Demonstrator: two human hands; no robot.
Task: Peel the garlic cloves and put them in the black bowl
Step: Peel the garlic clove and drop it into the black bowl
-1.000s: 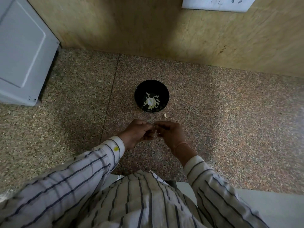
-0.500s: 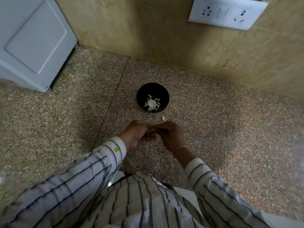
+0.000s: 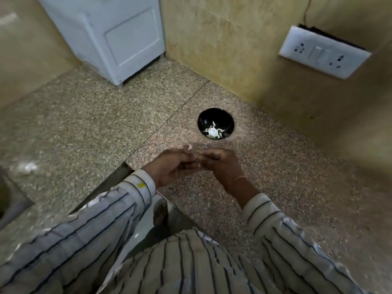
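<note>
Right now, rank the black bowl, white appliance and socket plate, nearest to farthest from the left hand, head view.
1. black bowl, just ahead of the left hand.
2. white appliance, back left corner.
3. socket plate, high on the right wall.

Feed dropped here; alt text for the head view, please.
Left hand pinches a pale garlic bit, right hand meeting its fingertips, above the counter. Just beyond, the bowl holds pale cloves. White appliance in far corner.
</note>
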